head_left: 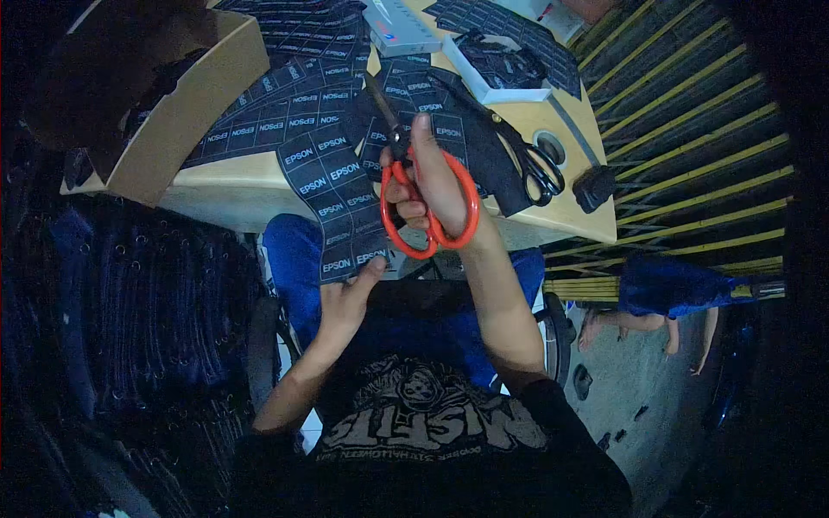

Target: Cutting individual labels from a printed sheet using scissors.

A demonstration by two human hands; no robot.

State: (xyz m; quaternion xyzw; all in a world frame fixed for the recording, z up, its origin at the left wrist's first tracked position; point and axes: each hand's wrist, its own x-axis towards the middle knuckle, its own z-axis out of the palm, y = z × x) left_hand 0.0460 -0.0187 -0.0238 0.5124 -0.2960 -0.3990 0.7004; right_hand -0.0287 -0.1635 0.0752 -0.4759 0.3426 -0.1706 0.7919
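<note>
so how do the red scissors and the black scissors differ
The red scissors have bright red handles; the black scissors have black ones. The red scissors are in the right hand; the black scissors lie on the table. The red scissors' loops look larger than the black scissors'. Both have looped handles.

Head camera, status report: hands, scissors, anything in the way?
Right hand gripping orange-handled scissors, blades pointing away. Left hand holding printed black sheet by near end. Black scissors on table, right; apparently clear of both hands.

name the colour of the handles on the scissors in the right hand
The handles are orange-red, best seen in the head view.
</note>
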